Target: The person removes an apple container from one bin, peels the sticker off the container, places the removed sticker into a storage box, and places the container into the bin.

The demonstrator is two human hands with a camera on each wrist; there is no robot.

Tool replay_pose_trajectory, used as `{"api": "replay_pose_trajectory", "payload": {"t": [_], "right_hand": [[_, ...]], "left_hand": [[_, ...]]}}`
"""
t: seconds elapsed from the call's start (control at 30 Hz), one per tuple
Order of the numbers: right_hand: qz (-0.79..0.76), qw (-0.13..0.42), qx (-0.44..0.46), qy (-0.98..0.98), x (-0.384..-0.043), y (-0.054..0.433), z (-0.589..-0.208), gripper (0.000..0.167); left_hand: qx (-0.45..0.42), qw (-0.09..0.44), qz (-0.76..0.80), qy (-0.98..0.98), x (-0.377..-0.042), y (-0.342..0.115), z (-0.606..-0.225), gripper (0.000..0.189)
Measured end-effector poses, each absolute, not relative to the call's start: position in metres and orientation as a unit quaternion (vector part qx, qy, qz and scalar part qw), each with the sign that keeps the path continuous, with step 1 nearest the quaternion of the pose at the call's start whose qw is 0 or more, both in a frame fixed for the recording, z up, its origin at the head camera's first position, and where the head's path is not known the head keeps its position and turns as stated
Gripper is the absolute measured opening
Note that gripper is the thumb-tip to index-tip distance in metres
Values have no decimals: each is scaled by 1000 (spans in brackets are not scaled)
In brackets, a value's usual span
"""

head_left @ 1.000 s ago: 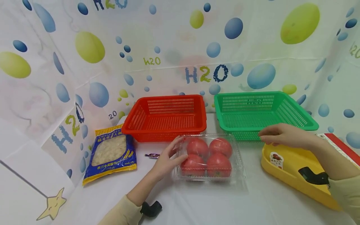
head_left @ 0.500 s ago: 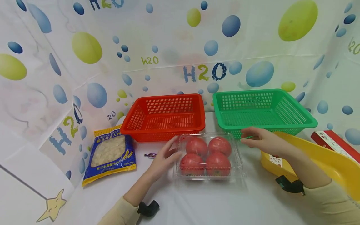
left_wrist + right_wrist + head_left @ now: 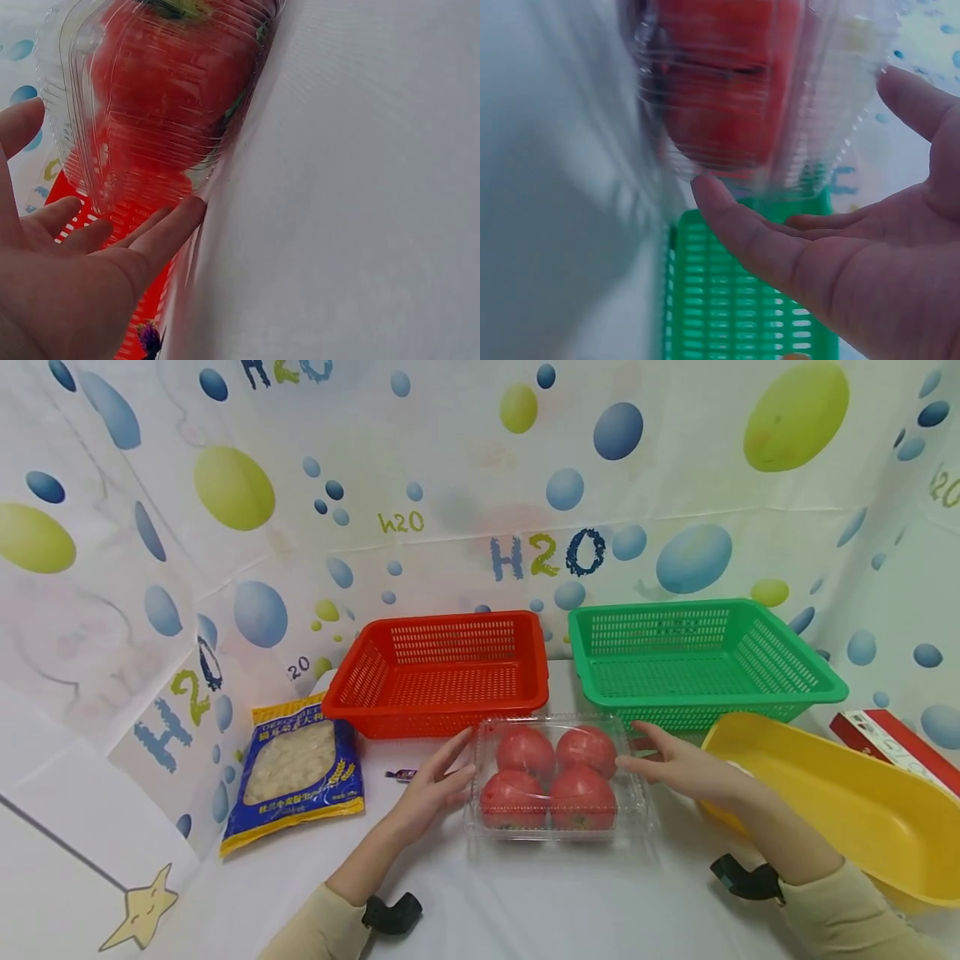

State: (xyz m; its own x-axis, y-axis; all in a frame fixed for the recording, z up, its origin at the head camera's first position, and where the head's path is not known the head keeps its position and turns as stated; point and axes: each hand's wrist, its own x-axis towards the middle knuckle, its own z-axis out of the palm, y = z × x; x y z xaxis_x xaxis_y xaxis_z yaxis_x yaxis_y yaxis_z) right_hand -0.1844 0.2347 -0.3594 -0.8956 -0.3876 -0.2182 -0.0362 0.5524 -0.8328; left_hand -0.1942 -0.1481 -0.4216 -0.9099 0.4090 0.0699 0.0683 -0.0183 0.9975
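A clear plastic clamshell box [image 3: 636, 802] holding several red tomatoes [image 3: 583, 797] lies on the white table, between my two hands. My left hand [image 3: 423, 797] is at its left side, fingers extended and thumb apart; in the left wrist view a fingertip [image 3: 193, 210] comes right up to the lower edge of the box [image 3: 71, 90]. On the opposite side, my right hand [image 3: 686, 770] reaches in with spread fingers. The right wrist view has its fingertip [image 3: 709, 187] just below the box's end [image 3: 817, 112], with the thumb [image 3: 911, 97] near the rim.
Behind the box stand a red basket [image 3: 438, 725] and a green basket [image 3: 712, 700]. A yellow bin [image 3: 832, 793] sits under the right forearm, a red-and-white box [image 3: 896, 743] beyond it. To the left lie a blue pasta bag [image 3: 300, 768] and a small purple wrapped candy [image 3: 402, 775].
My right hand has moved left from over the yellow bin to the box's right side. The yellow bin now sits turned, farther right. My left hand has drawn slightly back from the box.
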Motion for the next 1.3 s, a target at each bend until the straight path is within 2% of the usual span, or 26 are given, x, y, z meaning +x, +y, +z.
{"api": "replay_pose_trajectory", "payload": {"t": [0.27, 0.43, 0.77, 1.3], "right_hand": [[-450, 201, -108, 863, -181, 231, -366, 96], [-490, 226, -68, 839, -180, 230, -373, 97], [-553, 258, -37, 792, -181, 230, -382, 96], [-596, 302, -75, 740, -185, 235, -388, 91]], "left_hand": [[190, 149, 702, 670, -194, -151, -425, 66], [206, 165, 702, 661, -196, -153, -425, 67], [251, 189, 712, 627, -199, -158, -432, 78], [233, 200, 722, 620, -197, -156, -431, 81]]}}
